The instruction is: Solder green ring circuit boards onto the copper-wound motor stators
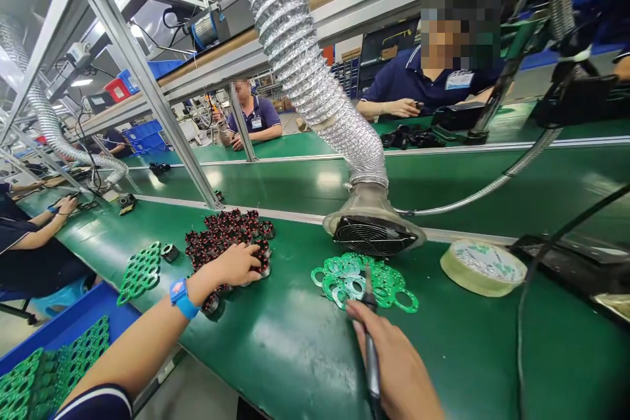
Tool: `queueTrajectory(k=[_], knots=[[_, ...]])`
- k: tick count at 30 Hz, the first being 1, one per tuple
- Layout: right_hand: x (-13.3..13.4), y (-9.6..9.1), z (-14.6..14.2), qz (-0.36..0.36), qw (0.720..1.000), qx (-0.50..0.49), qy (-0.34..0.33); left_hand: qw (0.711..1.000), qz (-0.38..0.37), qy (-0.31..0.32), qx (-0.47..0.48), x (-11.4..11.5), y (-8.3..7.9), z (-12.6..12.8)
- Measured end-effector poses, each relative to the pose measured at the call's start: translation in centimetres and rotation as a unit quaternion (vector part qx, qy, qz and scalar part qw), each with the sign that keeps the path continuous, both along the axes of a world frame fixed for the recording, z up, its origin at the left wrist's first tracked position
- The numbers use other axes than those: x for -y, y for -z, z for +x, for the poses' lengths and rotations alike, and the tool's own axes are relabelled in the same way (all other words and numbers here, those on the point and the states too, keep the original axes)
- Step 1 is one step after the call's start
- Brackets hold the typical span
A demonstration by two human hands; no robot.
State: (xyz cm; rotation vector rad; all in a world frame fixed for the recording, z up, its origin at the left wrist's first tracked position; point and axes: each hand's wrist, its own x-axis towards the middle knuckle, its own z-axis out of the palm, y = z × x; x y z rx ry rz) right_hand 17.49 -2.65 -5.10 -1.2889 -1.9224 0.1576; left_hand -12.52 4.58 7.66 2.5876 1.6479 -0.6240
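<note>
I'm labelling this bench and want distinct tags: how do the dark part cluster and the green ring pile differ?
The part cluster is mostly dark with red bits; the ring pile is green. The part cluster's pieces are chunky, while the ring pile's are thin and flat. The left hand is at the part cluster; a pen-like tool points over the ring pile. Both lie on the green bench.

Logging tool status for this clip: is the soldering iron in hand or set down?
In hand: the right hand grips the soldering iron by its handle, tip toward the green circuit boards.
</note>
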Motion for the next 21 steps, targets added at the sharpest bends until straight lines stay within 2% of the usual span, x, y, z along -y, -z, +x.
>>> queueTrajectory(k=[4,8,10,13,15,17,18,19,21], knots=[[-0.7,1.2,-1.2,-0.017,0.998,0.066,0.002,0.996,0.08,-0.022,0.026,1.8,1.4,1.7],[-0.8,1.0,-1.0,-0.038,0.996,0.074,0.007,0.983,0.107,0.016,0.148,4.0,3.1,4.3],[-0.6,0.7,-0.7,-0.038,0.997,0.069,0.013,0.976,0.078,0.013,0.204,5.3,3.8,6.1],[-0.1,0.1,-0.4,-0.034,0.998,0.055,0.023,0.949,0.023,-0.07,0.307,7.2,4.4,8.4],[0.2,-0.3,-0.2,-0.031,0.999,0.03,0.023,0.902,-0.031,-0.129,0.41,8.1,4.6,9.0],[0.6,-0.8,-0.2,-0.037,0.999,-0.01,0.012,0.843,-0.114,-0.172,0.497,8.3,4.8,8.6],[0.8,-1.0,-0.3,-0.048,0.998,-0.029,0.003,0.823,-0.145,-0.188,0.516,8.3,5.1,8.1],[1.0,-1.3,-0.5,-0.062,0.997,-0.046,-0.008,0.819,-0.156,-0.195,0.517,8.0,5.3,7.5],[1.3,-1.5,-1.0,-0.091,0.994,-0.059,-0.03,0.856,-0.112,-0.17,0.476,7.3,5.9,6.4]])
